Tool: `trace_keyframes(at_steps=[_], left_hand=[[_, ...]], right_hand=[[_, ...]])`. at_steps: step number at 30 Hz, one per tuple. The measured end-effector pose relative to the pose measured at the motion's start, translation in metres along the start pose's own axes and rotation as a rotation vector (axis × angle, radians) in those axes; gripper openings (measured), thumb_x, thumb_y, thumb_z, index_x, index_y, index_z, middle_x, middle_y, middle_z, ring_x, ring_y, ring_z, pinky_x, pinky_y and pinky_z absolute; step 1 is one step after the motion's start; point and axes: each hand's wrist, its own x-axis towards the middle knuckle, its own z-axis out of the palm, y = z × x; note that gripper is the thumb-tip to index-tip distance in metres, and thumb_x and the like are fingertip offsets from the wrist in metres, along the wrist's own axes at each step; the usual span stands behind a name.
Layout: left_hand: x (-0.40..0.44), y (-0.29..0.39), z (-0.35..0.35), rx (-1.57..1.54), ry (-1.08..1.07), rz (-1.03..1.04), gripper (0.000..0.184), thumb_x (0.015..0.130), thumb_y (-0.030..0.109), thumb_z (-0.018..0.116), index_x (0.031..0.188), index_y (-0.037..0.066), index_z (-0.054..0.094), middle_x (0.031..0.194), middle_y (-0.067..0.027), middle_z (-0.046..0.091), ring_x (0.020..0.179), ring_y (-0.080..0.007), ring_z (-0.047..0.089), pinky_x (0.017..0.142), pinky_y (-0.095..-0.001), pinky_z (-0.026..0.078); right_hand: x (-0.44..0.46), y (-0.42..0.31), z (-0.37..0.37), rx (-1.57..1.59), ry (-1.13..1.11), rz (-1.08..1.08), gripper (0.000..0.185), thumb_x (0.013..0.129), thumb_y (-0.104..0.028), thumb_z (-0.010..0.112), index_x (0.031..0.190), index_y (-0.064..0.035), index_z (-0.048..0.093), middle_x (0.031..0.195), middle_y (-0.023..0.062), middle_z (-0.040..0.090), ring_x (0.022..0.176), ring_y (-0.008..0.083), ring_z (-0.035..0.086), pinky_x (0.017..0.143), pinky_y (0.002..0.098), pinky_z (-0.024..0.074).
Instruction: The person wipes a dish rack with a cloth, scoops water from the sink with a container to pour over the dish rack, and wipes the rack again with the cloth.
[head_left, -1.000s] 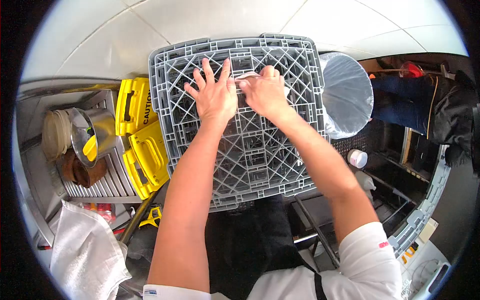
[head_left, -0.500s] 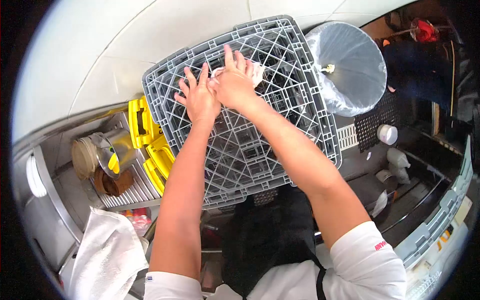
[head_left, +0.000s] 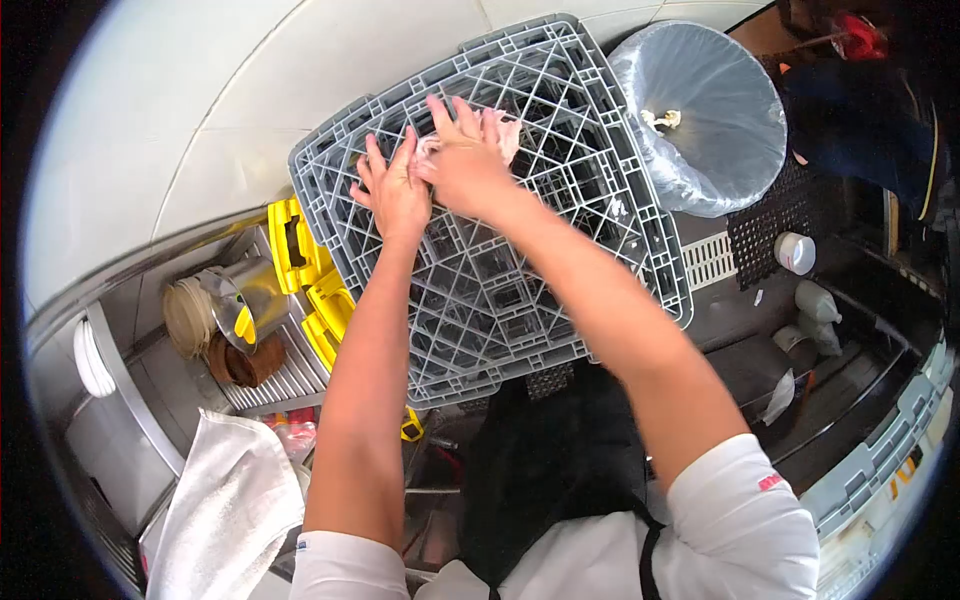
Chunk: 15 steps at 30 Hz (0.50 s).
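Note:
A grey plastic crate (head_left: 480, 385) with an openwork lattice faces me, beside the tiled wall. My left hand (head_left: 398, 192) rests on the lattice with its fingers spread, holding nothing visible. Just to its right, my right hand (head_left: 470, 168) presses down on a crumpled pinkish-white cloth (head_left: 508, 138), fingers stretched over it. Parts of the cloth stick out at the fingers and between the two hands; the palm hides the rest. Small white scraps (head_left: 618, 208) lie on the lattice towards the right.
A bin lined with clear plastic (head_left: 725, 120) stands right of the crate. Left are yellow plastic parts (head_left: 300, 245), a metal pot (head_left: 255, 290), a brown bowl (head_left: 250, 365) and a white towel (head_left: 225, 500). A white tub (head_left: 795, 253) sits at right. Another person's dark clothing (head_left: 850, 130) shows upper right.
The view has shifted slightly. My right hand and the cloth have moved a little to the left over the crate. My left hand stays spread on the lattice.

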Motion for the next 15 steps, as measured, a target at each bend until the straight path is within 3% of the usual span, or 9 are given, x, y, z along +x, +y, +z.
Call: trace_keyframes(at_steps=[1,2,3,5,8,12,13,15], left_hand=[[0.001,0.000,0.002,-0.007,0.005,-0.008,0.039,0.105,0.037,0.050,0.144,0.040,0.057,0.167,-0.0143,0.024,0.149,-0.0451,0.023,0.116,-0.0711,0.011],[0.001,0.000,0.003,0.000,0.004,-0.013,0.039,0.105,0.038,0.050,0.143,0.040,0.057,0.167,-0.0147,0.024,0.149,-0.0440,0.024,0.116,-0.0709,0.012],[0.001,0.001,0.002,0.004,0.008,-0.011,0.039,0.105,0.038,0.049,0.143,0.040,0.057,0.167,-0.0147,0.024,0.149,-0.0436,0.024,0.116,-0.0707,0.013],[0.001,0.002,0.001,0.013,0.012,-0.007,0.039,0.105,0.038,0.049,0.143,0.040,0.058,0.166,-0.0147,0.025,0.149,-0.0430,0.025,0.116,-0.0703,0.013],[0.001,0.000,0.001,0.006,0.012,0.016,0.040,0.106,0.043,0.045,0.145,0.041,0.055,0.167,-0.0154,0.024,0.150,-0.0429,0.023,0.115,-0.0701,0.012],[0.001,0.000,0.001,0.030,-0.009,0.000,0.040,0.107,0.043,0.044,0.145,0.041,0.055,0.167,-0.0154,0.024,0.150,-0.0424,0.023,0.115,-0.0696,0.012],[0.002,0.001,0.001,0.039,-0.004,0.004,0.040,0.106,0.041,0.045,0.145,0.040,0.055,0.167,-0.0153,0.024,0.150,-0.0426,0.024,0.116,-0.0690,0.013],[0.000,0.004,-0.001,0.055,0.004,0.003,0.039,0.106,0.037,0.047,0.144,0.039,0.057,0.166,-0.0153,0.024,0.149,-0.0432,0.026,0.117,-0.0679,0.014]], right_hand=[[-0.006,0.014,-0.009,0.038,-0.065,-0.090,0.038,0.100,-0.041,0.055,0.111,-0.0137,0.079,0.169,0.0191,0.014,0.154,0.0448,0.013,0.122,0.0618,0.0068],[-0.005,0.023,-0.024,0.099,-0.076,-0.099,0.035,0.101,-0.040,0.054,0.113,-0.0175,0.078,0.167,0.0152,0.025,0.153,0.0426,0.018,0.122,0.0583,0.0106],[-0.010,0.033,-0.036,0.267,-0.102,-0.113,0.034,0.101,-0.040,0.054,0.117,-0.0198,0.076,0.162,0.0185,0.034,0.151,0.0442,0.022,0.121,0.0588,0.0135],[-0.026,0.039,-0.049,0.095,0.017,-0.096,0.034,0.102,-0.039,0.053,0.120,-0.0199,0.075,0.159,0.0200,0.039,0.150,0.0458,0.024,0.121,0.0582,0.0152],[-0.038,0.036,-0.053,0.073,0.173,-0.064,0.034,0.101,-0.038,0.055,0.124,-0.0197,0.073,0.158,0.0218,0.039,0.149,0.0468,0.025,0.120,0.0598,0.0161],[-0.014,0.010,-0.005,-0.117,0.052,-0.046,0.035,0.098,-0.035,0.062,0.125,-0.0165,0.071,0.163,0.0201,0.030,0.150,0.0442,0.025,0.120,0.0668,0.0127],[-0.006,0.003,-0.003,-0.082,0.061,-0.053,0.037,0.094,-0.036,0.064,0.119,-0.0094,0.074,0.162,0.0162,0.033,0.152,0.0421,0.021,0.121,0.0655,0.0120],[-0.001,0.006,-0.005,-0.079,0.002,-0.099,0.034,0.095,-0.036,0.062,0.116,-0.0131,0.075,0.158,0.0123,0.042,0.151,0.0414,0.026,0.121,0.0644,0.0128]])
